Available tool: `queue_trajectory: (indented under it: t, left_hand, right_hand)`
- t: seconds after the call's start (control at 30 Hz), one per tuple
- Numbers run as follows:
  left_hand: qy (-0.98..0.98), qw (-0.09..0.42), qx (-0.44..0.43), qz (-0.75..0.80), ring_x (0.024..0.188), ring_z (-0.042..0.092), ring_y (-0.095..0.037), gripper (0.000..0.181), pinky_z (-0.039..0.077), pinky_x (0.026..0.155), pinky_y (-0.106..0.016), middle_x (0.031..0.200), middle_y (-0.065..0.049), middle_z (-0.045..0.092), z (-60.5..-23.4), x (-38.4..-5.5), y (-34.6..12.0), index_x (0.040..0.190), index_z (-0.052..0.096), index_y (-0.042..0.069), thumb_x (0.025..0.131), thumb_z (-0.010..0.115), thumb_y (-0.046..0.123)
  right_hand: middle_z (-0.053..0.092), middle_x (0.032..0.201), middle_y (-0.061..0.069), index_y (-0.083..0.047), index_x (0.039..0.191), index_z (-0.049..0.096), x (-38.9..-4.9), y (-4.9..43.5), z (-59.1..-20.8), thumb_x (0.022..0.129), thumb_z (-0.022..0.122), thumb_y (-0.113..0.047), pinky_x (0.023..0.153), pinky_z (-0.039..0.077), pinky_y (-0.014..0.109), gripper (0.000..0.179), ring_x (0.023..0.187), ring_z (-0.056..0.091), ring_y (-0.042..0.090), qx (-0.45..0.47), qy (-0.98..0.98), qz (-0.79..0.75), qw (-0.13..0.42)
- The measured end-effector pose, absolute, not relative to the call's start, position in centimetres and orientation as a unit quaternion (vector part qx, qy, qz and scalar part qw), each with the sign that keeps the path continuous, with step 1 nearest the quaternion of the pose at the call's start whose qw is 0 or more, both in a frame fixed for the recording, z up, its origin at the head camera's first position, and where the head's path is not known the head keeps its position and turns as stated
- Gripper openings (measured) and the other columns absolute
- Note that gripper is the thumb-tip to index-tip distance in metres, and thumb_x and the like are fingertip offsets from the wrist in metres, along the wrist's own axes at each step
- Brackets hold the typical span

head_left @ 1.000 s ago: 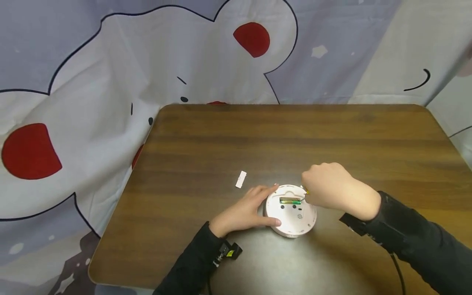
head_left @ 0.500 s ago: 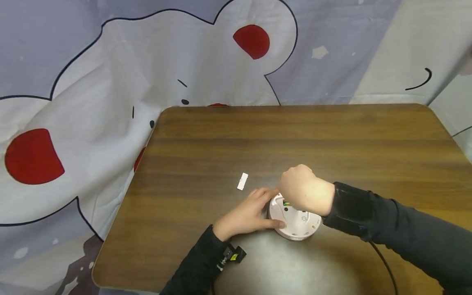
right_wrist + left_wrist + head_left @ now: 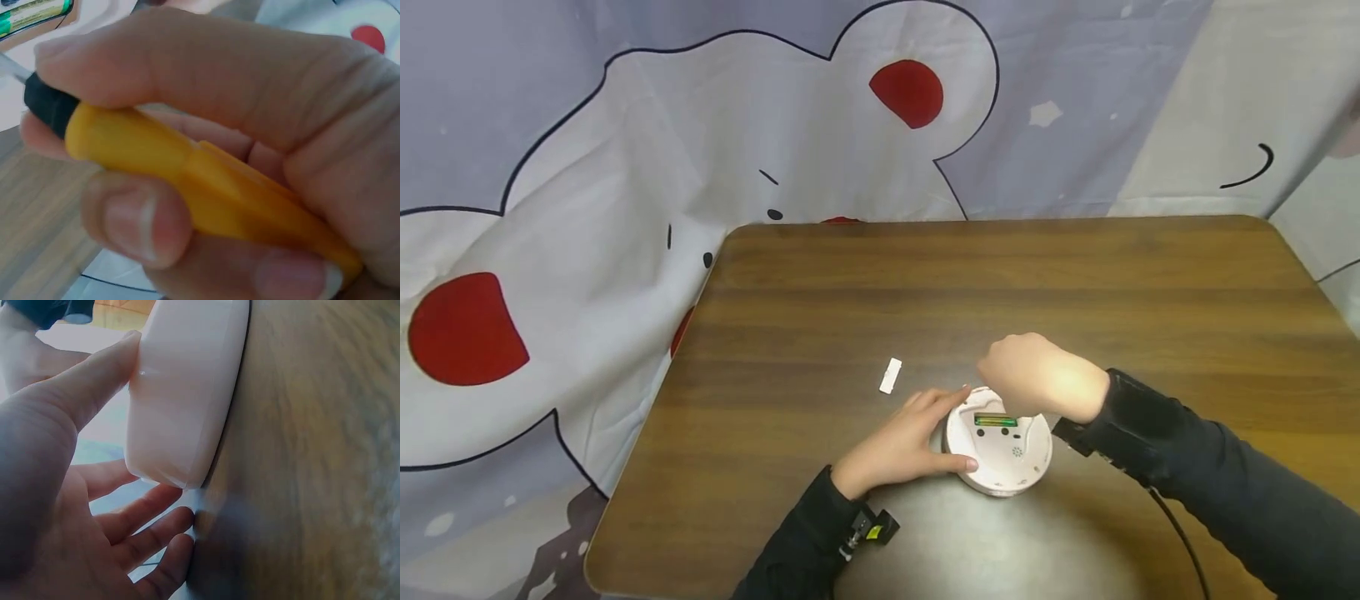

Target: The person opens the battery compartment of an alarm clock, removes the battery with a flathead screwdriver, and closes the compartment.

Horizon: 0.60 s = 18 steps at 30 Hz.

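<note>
A round white device (image 3: pixel 1000 471) lies on the table, its recessed side up. A green-wrapped battery (image 3: pixel 996 421) sits in a slot in it, near several dark holes. My left hand (image 3: pixel 902 442) holds the device by its left side, thumb on the near rim and fingers round the far edge. The left wrist view shows the thumb against the device's pale wall (image 3: pixel 181 394). My right hand (image 3: pixel 1045 377) is over the device's upper right edge, gripping a yellow-handled screwdriver (image 3: pixel 219 194) with a black collar. Its metal shaft points toward the battery; the tip is out of view.
A small white rectangular piece (image 3: pixel 891 376) lies left of the device on the brown wooden table (image 3: pixel 820 292). Behind the table hangs a patterned cloth (image 3: pixel 760 125). A black cable (image 3: pixel 1180 529) hangs from the right sleeve.
My right hand first moves left across the device, covering much of the battery, then draws slightly back right and the battery shows again. My left hand keeps its hold on the device.
</note>
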<state>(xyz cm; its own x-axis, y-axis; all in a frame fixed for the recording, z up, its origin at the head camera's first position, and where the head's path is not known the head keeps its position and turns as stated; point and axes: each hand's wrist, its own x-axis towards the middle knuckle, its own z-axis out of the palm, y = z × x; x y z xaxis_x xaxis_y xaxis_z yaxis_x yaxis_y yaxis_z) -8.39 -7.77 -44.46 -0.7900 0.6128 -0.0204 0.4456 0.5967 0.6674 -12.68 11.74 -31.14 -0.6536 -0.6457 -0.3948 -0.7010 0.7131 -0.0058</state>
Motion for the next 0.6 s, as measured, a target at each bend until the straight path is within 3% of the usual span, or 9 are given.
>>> queue_trajectory:
  t: [0.13, 0.37, 0.6]
  left_hand:
    - [0.883, 0.140, 0.288, 0.344, 0.132, 0.042, -0.017, 0.096, 0.038, 0.109, -0.038, 0.146, -0.003, 0.048, -44.6, -8.4, -8.2, 0.160, 0.030, 0.022, 0.084, 0.077, 0.055]
    - [0.878, 0.152, 0.274, 0.362, 0.136, 0.040, -0.018, 0.095, 0.036, 0.111, -0.042, 0.148, -0.004, 0.046, -44.9, -8.4, -9.2, 0.161, 0.029, 0.023, 0.085, 0.077, 0.053]
    - [0.873, 0.162, 0.258, 0.382, 0.138, 0.038, -0.018, 0.095, 0.035, 0.111, -0.046, 0.150, -0.002, 0.044, -45.1, -8.8, -9.9, 0.161, 0.026, 0.027, 0.085, 0.077, 0.053]
  right_hand:
    - [0.056, 0.068, -0.002, -0.013, 0.075, 0.065, -12.8, 12.7, -31.3, 0.079, 0.079, -0.007, 0.057, 0.049, 0.033, 0.016, 0.061, 0.052, 0.016, -0.350, 0.916, 0.025, 0.195]
    - [0.031, 0.060, -0.008, -0.019, 0.060, 0.050, -12.5, 15.0, -32.6, 0.073, 0.069, -0.001, 0.053, 0.026, 0.028, 0.029, 0.057, 0.029, 0.011, -0.318, 0.932, -0.078, 0.157]
    - [0.045, 0.060, -0.010, -0.022, 0.065, 0.064, -12.7, 15.6, -33.4, 0.075, 0.072, -0.008, 0.052, 0.032, 0.028, 0.020, 0.056, 0.039, 0.012, -0.302, 0.939, -0.098, 0.134]
